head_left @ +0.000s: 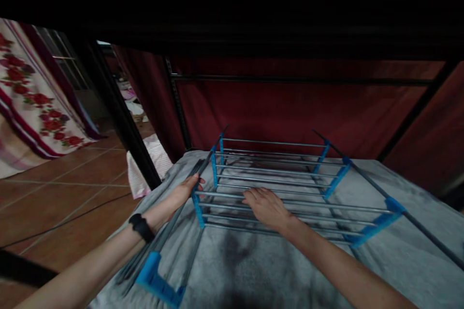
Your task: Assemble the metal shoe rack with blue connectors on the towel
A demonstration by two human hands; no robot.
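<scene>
Rack (308,204) sits on gray blanket (250,270); left hand (186,190) has fingers curled round its side pole (208,159) by a blue bracket (198,210), right hand (266,207) lays bent fingers over front bar (221,194), can't tell if closed. Step looks like steadying or adjusting the rack; next move probably calls for keeping pole and bar aligned.

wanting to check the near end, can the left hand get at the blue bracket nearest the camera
Probably yes: the left hand is farther up the side rod, and nothing visible lies over the blue bracket, though the hand would likely have to draw back toward the camera.
</scene>
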